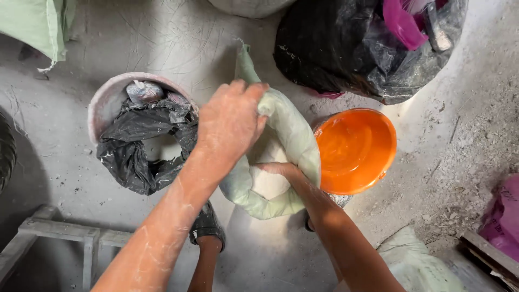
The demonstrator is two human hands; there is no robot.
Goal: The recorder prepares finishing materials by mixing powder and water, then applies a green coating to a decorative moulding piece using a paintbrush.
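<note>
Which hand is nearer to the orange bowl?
The right. The right hand reaches into the open pale green sack right beside the orange bowl. The left hand grips the sack's rim on the far side, closer to the black-lined bucket.

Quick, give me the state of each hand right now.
Left hand: closed, gripping the rim of the pale green sack.
Right hand: reaching inside the sack's mouth; fingers hidden, cannot tell.
</note>
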